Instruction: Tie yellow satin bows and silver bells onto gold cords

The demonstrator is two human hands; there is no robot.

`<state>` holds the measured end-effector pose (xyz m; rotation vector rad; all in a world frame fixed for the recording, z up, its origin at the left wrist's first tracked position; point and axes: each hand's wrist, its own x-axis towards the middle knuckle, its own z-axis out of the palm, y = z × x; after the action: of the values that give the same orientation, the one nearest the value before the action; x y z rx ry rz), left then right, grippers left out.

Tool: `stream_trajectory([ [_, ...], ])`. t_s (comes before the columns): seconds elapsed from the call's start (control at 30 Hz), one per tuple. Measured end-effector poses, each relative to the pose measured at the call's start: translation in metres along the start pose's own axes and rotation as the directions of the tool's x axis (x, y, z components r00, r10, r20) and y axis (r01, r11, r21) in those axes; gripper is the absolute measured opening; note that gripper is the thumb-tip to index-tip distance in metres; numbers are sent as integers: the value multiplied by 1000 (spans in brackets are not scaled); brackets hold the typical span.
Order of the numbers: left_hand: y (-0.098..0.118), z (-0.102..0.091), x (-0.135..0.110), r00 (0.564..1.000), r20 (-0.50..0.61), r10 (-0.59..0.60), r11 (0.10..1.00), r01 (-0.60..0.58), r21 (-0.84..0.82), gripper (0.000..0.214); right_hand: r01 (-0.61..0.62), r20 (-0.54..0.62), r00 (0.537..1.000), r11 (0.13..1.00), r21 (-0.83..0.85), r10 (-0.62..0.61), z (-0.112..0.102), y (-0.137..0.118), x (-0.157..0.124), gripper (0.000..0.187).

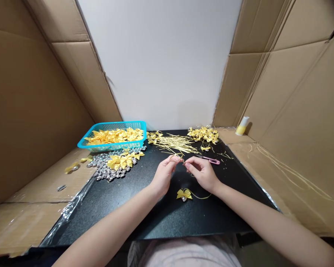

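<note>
My left hand [166, 171] and my right hand [202, 172] meet over the middle of the black table, thumbs and fingertips pinched close together. Between them runs a thin yellow cord [177, 154], looped above the left fingertips. Just below the hands, a yellow ribbon bow [184, 193] with a silvery bead lies on the table. From that bow a thin cord curves right, toward my right wrist. The exact ends in my fingertips are too small to make out. Beyond my right hand rests a pink-handled tool [213, 161], partly hidden.
A turquoise basket [85, 145] of yellow bows stands back left. Silver beads [101, 171] with loose bows [121, 162] lie before it. Cut cords [178, 143] spread at the back, beside a pile of beaded bows [204, 134]. A thread cone [242, 126] stands right. Cardboard walls [303, 92] flank the table.
</note>
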<state>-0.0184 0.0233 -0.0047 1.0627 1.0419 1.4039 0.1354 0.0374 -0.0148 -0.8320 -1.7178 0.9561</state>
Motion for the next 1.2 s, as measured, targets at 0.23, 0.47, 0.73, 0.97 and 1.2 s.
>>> stream_trajectory([
  [0.23, 8, -7, 0, 991, 69, -116, 989, 108, 106, 14, -2, -104, 995, 998, 69, 9, -12, -10, 8, 22],
  [0.47, 22, -21, -21, 935, 260, -243, 827, 60, 559, 15, -83, -79, 993, 995, 58, 87, -40, -15, 4, 21],
  [0.73, 13, -25, -30, 902, 303, -308, 766, 45, 642, 22, -119, 145, 982, 993, 4, 117, -35, -15, -32, 35],
  [0.97, 14, -24, -35, 894, 348, -281, 766, -9, 643, 24, -96, 243, 965, 995, -14, 97, -18, -17, -39, 30],
  [1.2, 20, -17, -51, 931, 366, 2, 676, -271, 685, 23, -139, 16, 990, 990, -10, 139, 4, -29, -53, 43],
])
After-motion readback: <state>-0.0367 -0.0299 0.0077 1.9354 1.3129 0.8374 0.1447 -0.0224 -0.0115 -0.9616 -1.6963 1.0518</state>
